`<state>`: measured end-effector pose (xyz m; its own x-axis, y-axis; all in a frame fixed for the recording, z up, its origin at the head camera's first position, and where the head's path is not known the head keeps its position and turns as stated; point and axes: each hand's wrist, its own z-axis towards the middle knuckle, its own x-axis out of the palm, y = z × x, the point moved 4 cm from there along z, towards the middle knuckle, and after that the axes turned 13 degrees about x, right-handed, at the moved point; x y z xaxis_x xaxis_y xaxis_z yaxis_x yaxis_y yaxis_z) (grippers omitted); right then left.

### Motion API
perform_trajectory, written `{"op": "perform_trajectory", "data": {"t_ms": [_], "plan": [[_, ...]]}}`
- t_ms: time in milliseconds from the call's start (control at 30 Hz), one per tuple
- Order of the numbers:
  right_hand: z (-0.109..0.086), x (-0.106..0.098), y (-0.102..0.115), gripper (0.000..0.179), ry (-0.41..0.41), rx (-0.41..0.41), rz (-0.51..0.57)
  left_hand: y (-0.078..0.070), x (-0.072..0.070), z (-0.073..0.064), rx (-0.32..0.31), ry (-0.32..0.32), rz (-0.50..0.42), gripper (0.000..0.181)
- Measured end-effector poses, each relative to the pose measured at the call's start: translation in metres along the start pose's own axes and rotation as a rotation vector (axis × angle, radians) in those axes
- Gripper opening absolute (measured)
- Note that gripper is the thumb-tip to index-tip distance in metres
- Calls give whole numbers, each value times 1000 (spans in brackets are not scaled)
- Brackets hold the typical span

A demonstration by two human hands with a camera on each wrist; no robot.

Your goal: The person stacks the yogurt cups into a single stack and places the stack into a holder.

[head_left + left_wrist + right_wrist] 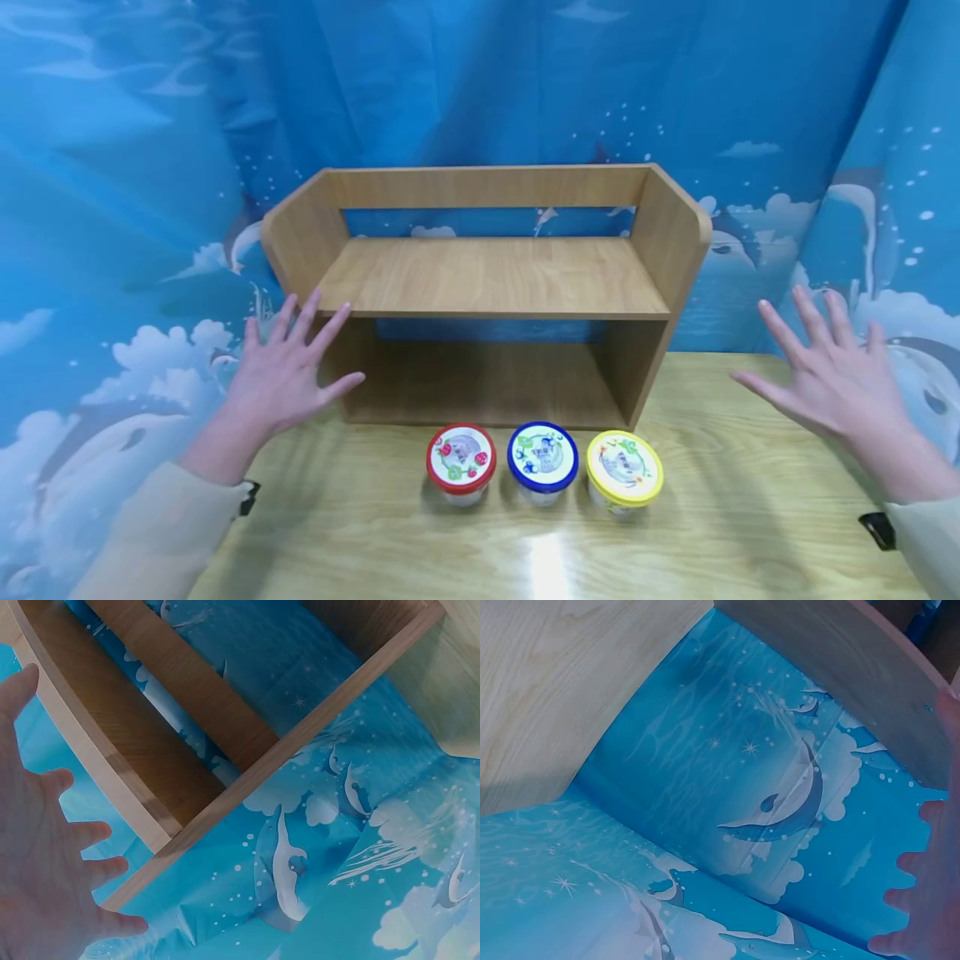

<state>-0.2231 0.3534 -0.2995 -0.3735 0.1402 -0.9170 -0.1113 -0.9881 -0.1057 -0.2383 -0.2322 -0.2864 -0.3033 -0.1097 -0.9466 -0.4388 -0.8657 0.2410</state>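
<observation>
Left hand [276, 379] and right hand [840, 383] are both splayed, holding nothing. The red-lidded tub [461, 458], blue-lidded tub [542, 457] and yellow-lidded tub [625, 468] on the wood-grain table [352, 533] look smooth, probably light and kinda squashy, so a gentle side grip should do; just behind's a stiff-looking, round-cornered two-tier shelf [495, 275].

Blue dolphin-printed sheeting [487, 83] hangs behind a pale wood-grain table [360, 517] with one bright reflection [547, 562].
</observation>
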Motion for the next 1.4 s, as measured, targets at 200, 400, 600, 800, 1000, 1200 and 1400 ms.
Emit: {"op": "perform_trajectory", "data": {"t_ms": [200, 400, 600, 800, 1000, 1200, 1400], "plan": [[-10, 1, 0, 104, 5, 9, -8, -5, 1, -4, 2, 1, -7, 95], [-17, 1, 6, 105, -11, 0, -19, -10, 7, -12, 8, -16, -22, 94], [-25, 0, 12, 106, -31, -10, 0, -17, 12, -15, 8, -50, -52, 95], [-33, 2, 21, 107, -39, -1, 32, -24, 22, -17, -6, -55, -122, 98], [-41, 7, 30, 106, -41, 3, 93, -35, 33, -18, 0, -90, -195, 99], [-51, 14, 40, 101, -117, -34, 236, -47, 42, -19, 42, -166, -239, 104], [-65, 27, 55, 92, -191, -83, 431, -57, 56, -23, 78, -274, -308, 107]]}}
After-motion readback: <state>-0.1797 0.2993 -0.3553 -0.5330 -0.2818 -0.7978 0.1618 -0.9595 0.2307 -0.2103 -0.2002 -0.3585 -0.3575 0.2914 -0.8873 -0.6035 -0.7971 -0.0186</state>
